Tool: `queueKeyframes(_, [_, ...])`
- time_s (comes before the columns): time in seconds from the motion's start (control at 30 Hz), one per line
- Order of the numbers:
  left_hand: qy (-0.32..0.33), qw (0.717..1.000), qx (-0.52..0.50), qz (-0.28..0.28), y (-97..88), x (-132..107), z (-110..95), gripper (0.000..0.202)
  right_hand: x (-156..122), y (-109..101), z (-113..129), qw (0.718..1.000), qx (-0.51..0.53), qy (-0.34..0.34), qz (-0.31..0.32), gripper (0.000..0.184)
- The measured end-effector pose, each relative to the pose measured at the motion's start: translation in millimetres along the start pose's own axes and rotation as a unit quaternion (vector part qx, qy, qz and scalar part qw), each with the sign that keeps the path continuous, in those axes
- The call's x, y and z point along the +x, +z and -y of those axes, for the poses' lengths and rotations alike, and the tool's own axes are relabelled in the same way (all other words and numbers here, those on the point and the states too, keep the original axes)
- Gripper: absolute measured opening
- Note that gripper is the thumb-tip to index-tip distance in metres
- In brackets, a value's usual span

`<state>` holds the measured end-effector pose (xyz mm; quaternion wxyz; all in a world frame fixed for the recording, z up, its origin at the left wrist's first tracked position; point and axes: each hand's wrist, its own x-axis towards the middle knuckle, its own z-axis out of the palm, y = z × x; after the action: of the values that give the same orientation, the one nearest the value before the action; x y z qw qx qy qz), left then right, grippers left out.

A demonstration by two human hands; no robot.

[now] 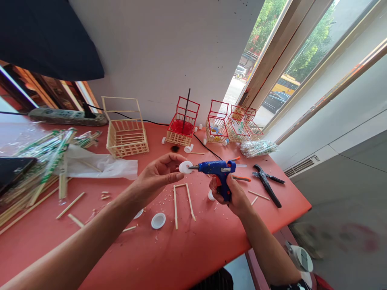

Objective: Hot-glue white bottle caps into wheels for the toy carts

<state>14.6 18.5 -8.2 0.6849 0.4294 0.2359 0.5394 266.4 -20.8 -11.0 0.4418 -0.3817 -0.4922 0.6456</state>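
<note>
My left hand (pixel 159 173) pinches a small white bottle cap (pixel 185 166) between thumb and fingers, above the red table (pixel 193 245). My right hand (pixel 232 195) grips the handle of a blue hot glue gun (pixel 218 169). The gun's nozzle points left and touches the cap. A U-shaped frame of thin wooden sticks (pixel 183 201) lies on the table just below both hands. Another white cap (pixel 158 220) rests on the table in front of that frame.
Several small stick-built carts stand along the wall: a plain wooden one (pixel 125 129) and red ones (pixel 183 123). Black pliers (pixel 267 183) lie at the right. Packets of sticks and a plastic bag (pixel 96 163) sit at the left. A power strip (pixel 65 116) lies at the back left.
</note>
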Motion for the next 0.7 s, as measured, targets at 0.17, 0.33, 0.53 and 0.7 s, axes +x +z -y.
queueKeyframes(0.17, [-0.008,1.000,0.005,0.013,-1.1,-0.6,1.4,0.034,0.8,-0.3,-0.4,1.000,0.000,-0.004,0.005,0.065])
queueKeyframes(0.33, [-0.016,1.000,0.013,0.021,-2.3,-1.2,2.7,0.034,1.0,0.3,0.1,1.000,0.007,-0.002,0.003,0.064])
queueKeyframes(0.53, [-0.024,0.999,0.021,0.030,-2.7,-1.7,3.2,0.034,0.7,-0.1,0.1,1.000,0.007,0.003,-0.003,0.066])
queueKeyframes(0.7, [-0.025,0.999,0.015,0.034,-4.1,-0.8,4.4,0.036,0.4,-2.5,-2.0,1.000,0.009,0.004,0.002,0.065])
